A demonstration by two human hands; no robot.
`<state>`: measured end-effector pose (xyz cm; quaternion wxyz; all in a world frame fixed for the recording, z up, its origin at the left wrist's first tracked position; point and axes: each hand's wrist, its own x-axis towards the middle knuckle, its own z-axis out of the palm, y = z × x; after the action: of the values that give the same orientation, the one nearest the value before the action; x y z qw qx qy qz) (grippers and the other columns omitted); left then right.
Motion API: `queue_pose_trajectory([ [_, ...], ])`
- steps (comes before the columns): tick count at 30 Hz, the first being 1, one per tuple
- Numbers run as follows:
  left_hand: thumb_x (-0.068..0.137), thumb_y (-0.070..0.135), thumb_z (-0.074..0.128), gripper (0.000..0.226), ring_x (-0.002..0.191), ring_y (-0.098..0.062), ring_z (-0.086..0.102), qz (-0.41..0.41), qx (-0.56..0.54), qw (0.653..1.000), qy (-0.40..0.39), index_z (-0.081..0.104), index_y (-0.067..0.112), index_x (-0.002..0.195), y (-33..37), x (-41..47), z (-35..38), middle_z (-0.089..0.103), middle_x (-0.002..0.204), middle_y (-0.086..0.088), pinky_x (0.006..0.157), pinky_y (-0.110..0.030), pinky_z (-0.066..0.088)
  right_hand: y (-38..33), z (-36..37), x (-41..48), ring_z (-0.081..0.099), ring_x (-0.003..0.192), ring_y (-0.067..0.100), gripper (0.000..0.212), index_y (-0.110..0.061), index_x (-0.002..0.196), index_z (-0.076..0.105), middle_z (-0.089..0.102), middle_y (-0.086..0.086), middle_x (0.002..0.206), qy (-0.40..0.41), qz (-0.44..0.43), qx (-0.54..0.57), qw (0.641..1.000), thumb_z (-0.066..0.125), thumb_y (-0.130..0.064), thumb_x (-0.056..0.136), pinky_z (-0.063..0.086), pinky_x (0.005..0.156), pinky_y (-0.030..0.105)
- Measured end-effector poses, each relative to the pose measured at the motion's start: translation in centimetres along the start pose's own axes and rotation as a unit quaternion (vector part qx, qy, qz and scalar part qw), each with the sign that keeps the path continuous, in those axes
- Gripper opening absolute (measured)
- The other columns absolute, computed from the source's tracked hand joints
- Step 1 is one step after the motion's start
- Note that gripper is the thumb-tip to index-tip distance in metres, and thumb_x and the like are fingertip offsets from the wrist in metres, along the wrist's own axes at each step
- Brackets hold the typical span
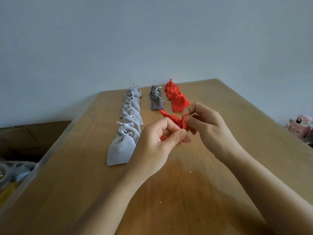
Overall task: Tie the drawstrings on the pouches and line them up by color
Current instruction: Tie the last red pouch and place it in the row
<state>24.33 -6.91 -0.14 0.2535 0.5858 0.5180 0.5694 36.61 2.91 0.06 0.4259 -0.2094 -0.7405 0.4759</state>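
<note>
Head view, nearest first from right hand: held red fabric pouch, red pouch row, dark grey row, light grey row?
1. Held red fabric pouch: in right hand.
2. Red pouch row: behind.
3. Dark grey row: left.
4. Light grey row: leftmost.

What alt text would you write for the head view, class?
The left hand and right hand pinch the drawstrings of a red pouch above a wooden table. Behind lie tied pouches in a light grey row, a dark grey row and a red row.

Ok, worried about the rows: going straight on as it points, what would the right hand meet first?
The right hand pinches the red pouch; beyond that, probably the nearest dark grey pouch, though depth is unclear.
</note>
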Motion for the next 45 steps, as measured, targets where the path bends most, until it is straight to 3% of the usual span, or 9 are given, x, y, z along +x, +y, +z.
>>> queue_pose_trajectory([
  [8, 0.089, 0.009, 0.062, 0.011, 0.074, -0.008, 0.067, 0.009, 0.002, 1.0, -0.01, 0.062, 0.009, 0.078, 0.1, 0.0, 0.2, 0.072, 0.074, 0.004, 0.067, -0.018, 0.049, 0.6, 1.0, -0.3, 0.049, 0.07, 0.001, 0.015, -0.015, 0.086, 0.054, 0.049, -0.017, 0.082, 0.109, -0.149, -0.247, 0.951, 0.051, 0.0, 0.085, 0.035, 0.06, 0.011],
  [15, 0.088, 0.009, 0.065, 0.018, 0.059, -0.003, 0.058, -0.01, -0.018, 0.999, 0.04, 0.06, 0.012, 0.07, 0.7, 0.1, -0.1, 0.072, 0.072, 0.004, 0.055, -0.012, 0.042, 1.2, 1.0, -0.1, 0.049, 0.068, 0.005, 0.015, -0.013, 0.086, 0.056, 0.048, -0.013, 0.079, 0.115, -0.142, -0.257, 0.949, 0.054, 0.002, 0.085, 0.035, 0.059, 0.014],
  [19, 0.081, 0.008, 0.062, 0.026, 0.069, -0.02, 0.047, -0.063, -0.117, 0.983, 0.125, 0.055, 0.013, 0.057, 0.5, 0.7, -0.7, 0.073, 0.091, -0.003, 0.05, -0.017, 0.038, 1.5, 0.4, 0.3, 0.05, 0.07, 0.009, 0.013, -0.012, 0.084, 0.058, 0.052, -0.014, 0.078, 0.062, -0.124, -0.23, 0.963, 0.058, 0.001, 0.087, 0.037, 0.062, 0.017],
  [22, 0.089, 0.004, 0.054, 0.027, 0.061, -0.013, 0.052, -0.122, -0.24, 0.953, 0.14, 0.053, 0.009, 0.063, 0.6, 0.9, -0.9, 0.072, 0.087, -0.014, 0.048, -0.018, 0.039, 1.7, 0.8, 0.1, 0.053, 0.072, 0.011, 0.01, -0.015, 0.083, 0.057, 0.055, -0.008, 0.08, 0.019, -0.12, -0.214, 0.969, 0.059, -0.005, 0.087, 0.042, 0.065, 0.025],
  [25, 0.078, 0.021, 0.062, 0.011, 0.057, -0.007, 0.055, -0.154, -0.293, 0.934, 0.133, 0.065, 0.01, 0.077, 0.5, 1.2, -1.3, 0.071, 0.077, -0.006, 0.052, -0.015, 0.046, 1.6, 1.2, -0.2, 0.055, 0.072, 0.013, 0.006, -0.018, 0.083, 0.055, 0.057, -0.003, 0.081, 0.006, -0.132, -0.199, 0.971, 0.055, -0.012, 0.083, 0.044, 0.066, 0.025],
  [31, 0.075, 0.003, 0.065, 0.022, 0.055, -0.004, 0.06, -0.221, -0.27, 0.93, 0.116, 0.068, 0.005, 0.097, 0.0, 1.2, -1.5, 0.07, 0.07, -0.001, 0.055, -0.014, 0.051, 1.3, 1.0, -0.4, 0.056, 0.067, 0.013, 0.009, -0.016, 0.084, 0.06, 0.056, -0.005, 0.088, 0.023, -0.16, -0.201, 0.966, 0.059, -0.008, 0.084, 0.044, 0.062, 0.021],
  [38, 0.066, 0.009, 0.064, 0.007, 0.04, -0.002, 0.047, -0.326, -0.298, 0.896, 0.054, 0.067, 0.005, 0.07, 0.2, 1.4, -2.5, 0.057, 0.056, 0.001, 0.039, -0.011, 0.04, 0.7, 1.5, -1.0, 0.051, 0.059, 0.011, 0.004, -0.009, 0.084, 0.062, 0.06, -0.005, 0.113, -0.001, -0.268, -0.25, 0.93, 0.062, -0.005, 0.082, 0.04, 0.064, 0.013],
  [42, 0.068, 0.011, 0.063, 0.015, 0.036, 0.0, 0.038, -0.355, -0.243, 0.903, -0.006, 0.065, 0.015, 0.054, 0.6, 1.3, -3.4, 0.05, 0.052, 0.004, 0.036, -0.009, 0.03, 0.5, 2.3, -1.5, 0.05, 0.065, 0.005, 0.008, -0.012, 0.089, 0.053, 0.066, -0.002, 0.108, -0.038, -0.286, -0.236, 0.928, 0.056, -0.008, 0.083, 0.046, 0.066, 0.016],
  [45, 0.066, 0.01, 0.064, 0.004, 0.035, 0.0, 0.04, -0.364, -0.217, 0.906, -0.011, 0.062, 0.012, 0.062, 0.7, 1.4, -4.2, 0.052, 0.051, 0.003, 0.036, -0.009, 0.031, 0.6, 2.9, -1.8, 0.056, 0.073, 0.006, 0.009, -0.011, 0.09, 0.051, 0.068, -0.003, 0.101, -0.045, -0.279, -0.229, 0.931, 0.055, -0.006, 0.084, 0.05, 0.069, 0.023],
])
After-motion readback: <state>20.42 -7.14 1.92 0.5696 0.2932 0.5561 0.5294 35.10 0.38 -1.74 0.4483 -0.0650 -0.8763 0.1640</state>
